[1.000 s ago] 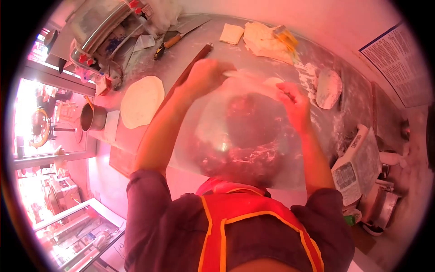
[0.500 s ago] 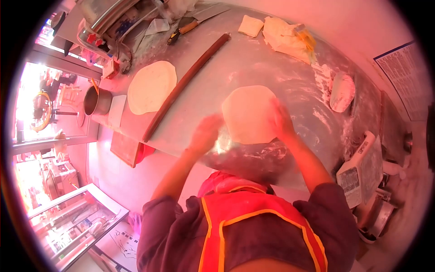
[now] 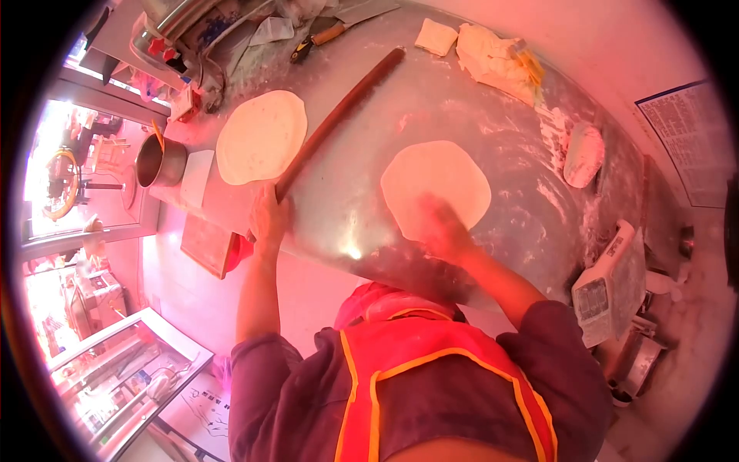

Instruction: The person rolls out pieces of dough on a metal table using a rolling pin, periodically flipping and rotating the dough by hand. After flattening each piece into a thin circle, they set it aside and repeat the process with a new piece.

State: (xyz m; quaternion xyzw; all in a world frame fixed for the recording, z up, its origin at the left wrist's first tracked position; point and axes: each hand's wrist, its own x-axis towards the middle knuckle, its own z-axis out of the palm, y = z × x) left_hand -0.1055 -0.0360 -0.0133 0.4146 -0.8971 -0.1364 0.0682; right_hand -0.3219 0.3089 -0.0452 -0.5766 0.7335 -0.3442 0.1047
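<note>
My left hand [image 3: 268,220] is closed round the lower end of a long dark wooden rolling pin [image 3: 346,106], which lies slanting across the metal worktop [image 3: 339,192]. Over the lower part of a flat round sheet of dough [image 3: 439,173] is my right hand [image 3: 440,229]; motion blurs its fingers. A second round dough sheet [image 3: 262,137] lies to the left of the pin, near its lower half.
A metal pot [image 3: 162,165] stands at the left edge. Along the back are a scraper [image 3: 327,34], a square dough piece [image 3: 436,37] and a crumpled cloth [image 3: 489,58]. A floured lump [image 3: 584,156] and a white scale [image 3: 608,289] are at the right.
My left hand has moved left from beside the dough and taken hold of the rolling pin's near end. My right hand has shifted from the dough's right edge to its lower middle.
</note>
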